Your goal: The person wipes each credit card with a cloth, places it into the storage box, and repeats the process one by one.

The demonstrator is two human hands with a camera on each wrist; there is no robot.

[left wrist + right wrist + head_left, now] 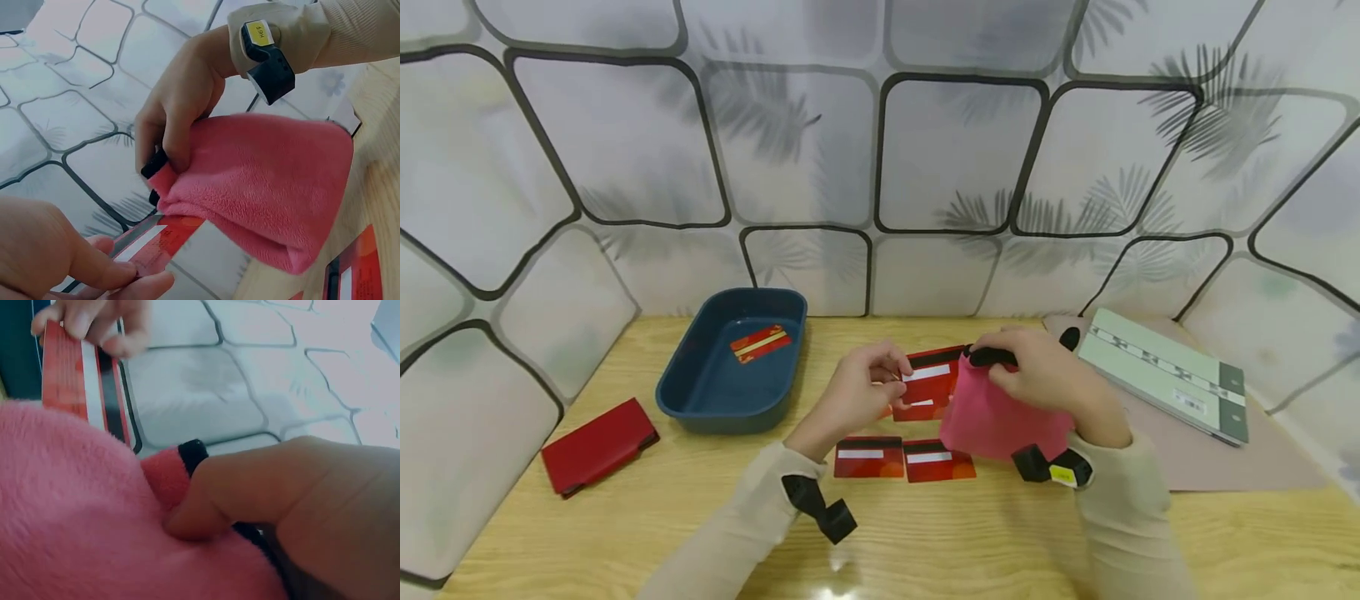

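Note:
My left hand [859, 387] pinches a red bank card [934, 385] between thumb and fingers, its black stripe and white strip showing. In my right hand [1051, 371] is a pink fleecy cloth [1000, 412] with black edging, gripped near its upper edge. The cloth hangs down and overlaps the card's far end in the left wrist view; whether it touches the card there I cannot tell. Below the hands, two more red cards lie side by side on the table, a left card [868, 458] and a right card [938, 462], the latter partly near the cloth's lower edge.
A blue basin [722, 400] stands at the left with a red and gold card [761, 343] inside. Left of it lies a red wallet [598, 446]. At the right, a pale green notebook [1165, 375] rests on a pinkish sheet [1240, 467]. Patterned fabric [955, 158] rises behind the table.

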